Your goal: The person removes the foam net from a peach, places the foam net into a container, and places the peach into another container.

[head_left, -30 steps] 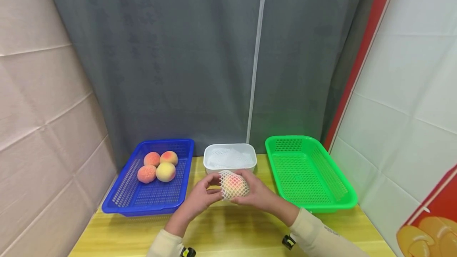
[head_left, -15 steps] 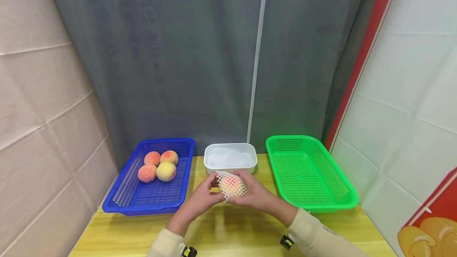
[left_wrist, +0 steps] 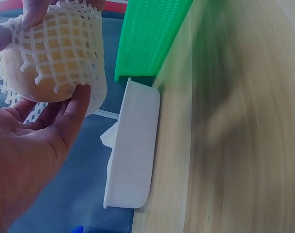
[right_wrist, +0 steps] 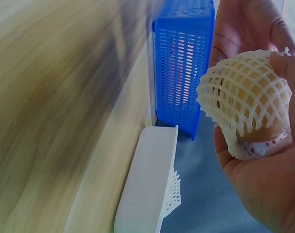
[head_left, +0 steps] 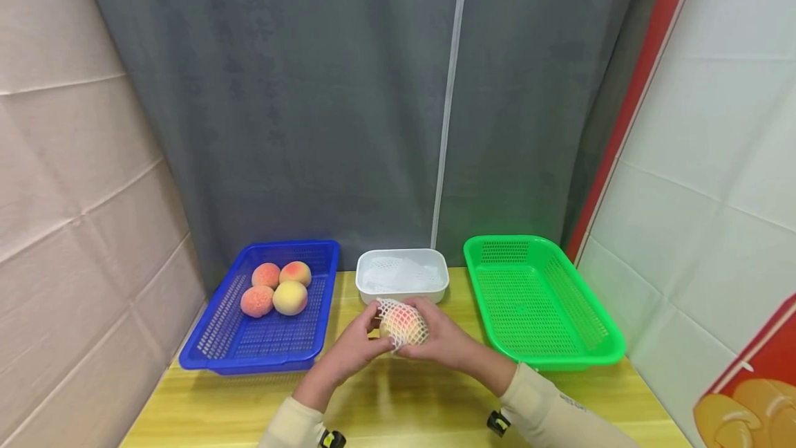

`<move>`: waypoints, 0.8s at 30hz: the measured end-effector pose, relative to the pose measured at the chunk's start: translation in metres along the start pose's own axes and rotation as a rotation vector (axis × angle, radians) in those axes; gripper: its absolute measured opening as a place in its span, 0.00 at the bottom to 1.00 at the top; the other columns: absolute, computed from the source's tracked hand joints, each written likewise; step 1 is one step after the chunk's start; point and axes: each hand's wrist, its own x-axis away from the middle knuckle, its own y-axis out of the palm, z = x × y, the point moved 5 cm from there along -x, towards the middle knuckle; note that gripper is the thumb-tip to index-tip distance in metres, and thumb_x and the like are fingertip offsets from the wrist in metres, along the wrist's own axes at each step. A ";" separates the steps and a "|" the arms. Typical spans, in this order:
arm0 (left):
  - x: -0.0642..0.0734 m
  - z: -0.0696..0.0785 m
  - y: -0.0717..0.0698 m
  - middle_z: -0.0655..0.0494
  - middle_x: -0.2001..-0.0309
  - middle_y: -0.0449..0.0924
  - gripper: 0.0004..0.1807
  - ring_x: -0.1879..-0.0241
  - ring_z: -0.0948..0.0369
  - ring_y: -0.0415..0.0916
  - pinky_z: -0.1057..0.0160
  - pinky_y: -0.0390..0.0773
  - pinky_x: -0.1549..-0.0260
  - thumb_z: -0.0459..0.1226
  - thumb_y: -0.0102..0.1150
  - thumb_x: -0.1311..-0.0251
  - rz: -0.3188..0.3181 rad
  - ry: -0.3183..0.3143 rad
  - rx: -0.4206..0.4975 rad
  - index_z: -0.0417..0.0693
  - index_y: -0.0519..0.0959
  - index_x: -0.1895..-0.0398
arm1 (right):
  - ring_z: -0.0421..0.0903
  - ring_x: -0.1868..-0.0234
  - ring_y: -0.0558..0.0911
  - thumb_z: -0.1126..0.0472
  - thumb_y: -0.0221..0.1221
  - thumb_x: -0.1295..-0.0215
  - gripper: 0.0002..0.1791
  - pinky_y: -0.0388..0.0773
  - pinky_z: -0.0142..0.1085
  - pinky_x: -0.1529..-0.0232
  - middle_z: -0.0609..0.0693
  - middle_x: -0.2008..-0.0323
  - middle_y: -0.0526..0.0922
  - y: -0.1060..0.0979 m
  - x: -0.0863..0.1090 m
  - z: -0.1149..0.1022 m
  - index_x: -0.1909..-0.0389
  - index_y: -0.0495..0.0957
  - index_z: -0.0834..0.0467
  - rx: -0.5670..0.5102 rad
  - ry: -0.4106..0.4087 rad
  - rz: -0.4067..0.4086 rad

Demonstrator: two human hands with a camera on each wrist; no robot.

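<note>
Both hands hold one peach [left_wrist: 35, 80] above the table, in front of the white container. A white foam fruit net [head_left: 405, 325] covers much of it. My left hand [head_left: 353, 352] grips the net and peach from the left, its fingertips at the net's loose edge. From the right, my right hand [head_left: 449, 341] holds the wrapped peach between thumb and fingers. In the left wrist view, a smooth part of the peach shows bare below the net's edge. Part of the net also hangs past the peach in the right wrist view.
A blue basket [head_left: 273, 344] with several peaches [head_left: 289, 298] stands at the left. The white container [head_left: 401, 294] at the back middle holds more white foam nets [head_left: 398, 274]. At the right is a green basket [head_left: 522, 310]. A grey curtain [head_left: 311, 123] hangs behind.
The net's left end has been drawn in around the peach and looks narrower. Hands and peach have shifted slightly left; both hands still grip it.
</note>
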 end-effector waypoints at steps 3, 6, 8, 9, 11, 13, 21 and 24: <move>0.000 0.000 0.000 0.46 0.38 0.80 0.33 0.40 0.52 0.78 0.61 0.85 0.51 0.33 0.70 0.39 0.011 0.001 0.000 0.42 0.72 0.30 | 0.45 0.42 0.81 0.56 0.82 0.42 0.41 0.80 0.40 0.38 0.47 0.39 0.79 -0.001 0.000 0.000 0.29 0.74 0.52 0.000 0.000 -0.001; -0.001 0.001 0.000 0.46 0.38 0.80 0.33 0.39 0.51 0.78 0.61 0.85 0.50 0.32 0.70 0.40 0.019 0.007 -0.004 0.42 0.73 0.30 | 0.46 0.42 0.81 0.56 0.82 0.42 0.41 0.80 0.40 0.38 0.47 0.38 0.79 -0.002 0.000 -0.002 0.29 0.75 0.52 -0.008 -0.003 0.000; -0.001 0.002 -0.001 0.46 0.38 0.79 0.33 0.38 0.50 0.77 0.61 0.85 0.48 0.32 0.71 0.40 0.020 0.013 0.000 0.42 0.73 0.30 | 0.46 0.42 0.81 0.56 0.82 0.42 0.41 0.80 0.40 0.38 0.47 0.38 0.79 -0.003 0.000 -0.003 0.29 0.75 0.52 -0.017 -0.006 -0.001; -0.001 0.003 -0.001 0.46 0.38 0.79 0.33 0.37 0.50 0.77 0.61 0.85 0.47 0.32 0.71 0.40 0.021 0.017 0.001 0.42 0.73 0.30 | 0.46 0.42 0.81 0.56 0.82 0.42 0.41 0.80 0.39 0.38 0.47 0.39 0.79 -0.003 0.000 -0.004 0.29 0.75 0.52 -0.017 -0.008 0.000; -0.001 0.004 -0.002 0.45 0.37 0.78 0.33 0.37 0.50 0.77 0.61 0.85 0.47 0.31 0.71 0.40 0.019 0.023 0.007 0.42 0.73 0.30 | 0.46 0.42 0.81 0.55 0.83 0.42 0.41 0.80 0.39 0.38 0.47 0.38 0.79 -0.004 0.000 -0.005 0.29 0.75 0.52 -0.021 -0.006 -0.003; -0.001 0.005 -0.003 0.45 0.37 0.78 0.33 0.37 0.50 0.77 0.61 0.85 0.47 0.30 0.70 0.40 0.016 0.028 0.015 0.42 0.73 0.30 | 0.46 0.41 0.81 0.54 0.84 0.42 0.42 0.80 0.39 0.38 0.47 0.38 0.80 -0.005 -0.001 -0.006 0.28 0.75 0.52 -0.024 -0.007 -0.007; -0.001 0.006 -0.004 0.44 0.38 0.78 0.33 0.39 0.51 0.78 0.61 0.87 0.48 0.28 0.70 0.41 0.018 0.044 0.029 0.40 0.73 0.31 | 0.46 0.39 0.81 0.50 0.84 0.41 0.42 0.80 0.41 0.36 0.45 0.36 0.81 -0.009 -0.002 -0.008 0.28 0.77 0.49 0.010 -0.026 -0.020; 0.000 0.005 -0.005 0.44 0.38 0.78 0.33 0.39 0.51 0.78 0.61 0.87 0.48 0.28 0.71 0.42 0.029 0.040 0.031 0.40 0.73 0.31 | 0.46 0.37 0.81 0.49 0.83 0.41 0.42 0.80 0.43 0.34 0.44 0.34 0.82 -0.010 -0.002 -0.010 0.27 0.77 0.48 0.039 -0.057 -0.022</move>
